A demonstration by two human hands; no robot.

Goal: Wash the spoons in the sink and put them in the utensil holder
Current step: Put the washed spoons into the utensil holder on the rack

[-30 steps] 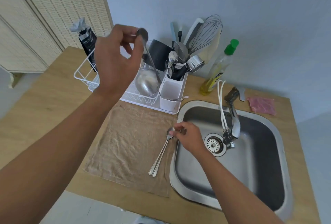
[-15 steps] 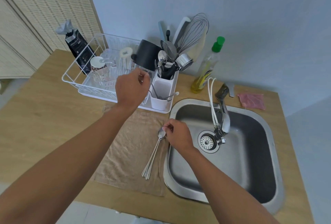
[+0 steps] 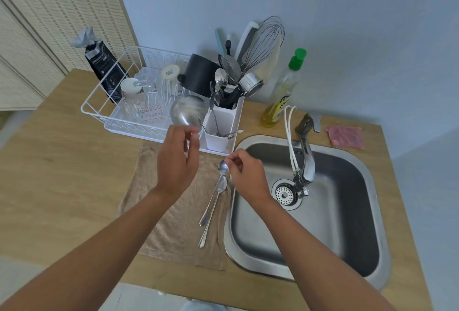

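Spoons (image 3: 215, 201), two, lie side by side on the towel (image 3: 173, 211) beside the sink (image 3: 323, 211), handles toward the person, bowls away. Right hand (image 3: 244, 174) pinches the upper spoon's bowl. Left hand (image 3: 177, 159), loosely curled and empty, hovers just short of the utensil holder (image 3: 221, 124), the nearer hand to it.

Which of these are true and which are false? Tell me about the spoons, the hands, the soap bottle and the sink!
1. Two spoons lie on the brown towel. True.
2. The right hand pinches a spoon's bowl end. True.
3. The soap bottle has a red cap. False: green.
4. The left hand holds a spoon. False: nothing shows in it.
5. Dishes fill the sink. False: none show.
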